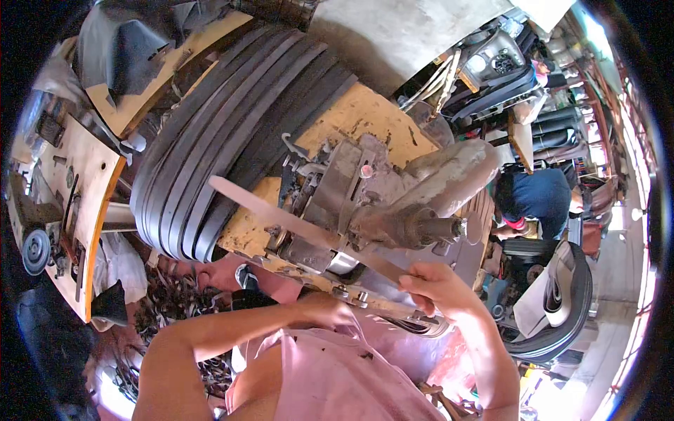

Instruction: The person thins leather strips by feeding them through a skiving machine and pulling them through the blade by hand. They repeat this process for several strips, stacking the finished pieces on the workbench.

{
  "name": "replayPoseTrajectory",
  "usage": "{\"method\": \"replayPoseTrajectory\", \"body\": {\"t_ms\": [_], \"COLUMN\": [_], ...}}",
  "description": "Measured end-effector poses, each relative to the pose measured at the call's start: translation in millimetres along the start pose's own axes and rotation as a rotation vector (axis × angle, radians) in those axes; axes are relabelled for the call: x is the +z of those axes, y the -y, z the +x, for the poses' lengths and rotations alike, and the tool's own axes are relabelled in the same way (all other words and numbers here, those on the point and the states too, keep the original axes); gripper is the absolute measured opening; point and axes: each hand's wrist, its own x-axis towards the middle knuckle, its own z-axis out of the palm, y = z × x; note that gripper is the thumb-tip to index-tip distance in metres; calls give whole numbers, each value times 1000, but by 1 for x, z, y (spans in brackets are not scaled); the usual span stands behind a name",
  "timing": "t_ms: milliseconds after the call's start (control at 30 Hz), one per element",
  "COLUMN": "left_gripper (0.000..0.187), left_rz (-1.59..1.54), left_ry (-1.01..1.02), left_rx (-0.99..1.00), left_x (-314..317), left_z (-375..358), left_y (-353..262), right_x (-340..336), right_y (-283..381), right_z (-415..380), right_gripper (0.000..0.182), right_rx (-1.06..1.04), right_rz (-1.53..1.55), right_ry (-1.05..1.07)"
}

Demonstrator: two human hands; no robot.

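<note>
My right hand (437, 286) is closed on one end of a long brown strip (274, 214), which looks like a leather strap. The strip stretches up and left across the front of a grimy metal machine (368, 203), and its far end hangs past the machine's left side. My left hand (324, 309) is low at the table's front edge, against my pink apron (344, 372). Its fingers are hidden, so I cannot see whether it holds anything.
A thick row of dark straps (239, 119) drapes over the worn wooden table (365, 112) left of the machine. Dark scraps (179, 302) litter the floor. A second wooden table (88, 189) stands at left. On the right, a person in blue (539, 200) bends near coiled dark material (562, 323).
</note>
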Motion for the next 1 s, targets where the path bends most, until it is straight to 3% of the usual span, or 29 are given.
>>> {"method": "replayPoseTrajectory", "body": {"t_ms": [33, 67, 100, 167, 233, 300, 567, 733, 1000], "left_gripper": [43, 43, 39, 40, 40, 41, 44, 46, 49], "left_rz": [-11, 285, 260, 353, 425, 437, 453, 471, 391], "left_ry": [7, 100, 175, -12, -283, -394, -373, -387, -417], "left_rx": [-29, -381, -591, -750, -721, -701, -737, -731, -514], "left_x": [27, 13, 14, 16, 2, -17, 3, 25, 20], "left_z": [-3, -32, -54, -72, -69, -53, -24, -25, -25], "left_y": [82, 79, 105, 153, 187, 214, 254, 260, 265], "right_x": [-2, -4, -5, -10, -16, -21, -39, -48, -76], "right_y": [-3, -5, -8, -21, -31, -33, -47, -63, -121], "right_z": [-9, -18, -28, -42, -58, -78, -144, -179, -261], "right_gripper": [27, 27, 27, 27, 27, 28, 19, 23, 24], "right_rx": [12, 12, 18, -12, -23, 22, 101, 94, 75], "right_rz": [0, 1, 17, 67, 67, 13, -91, -61, 31], "right_ry": [-17, -17, -64, -118, -152, -217, -421, -524, -618]}}
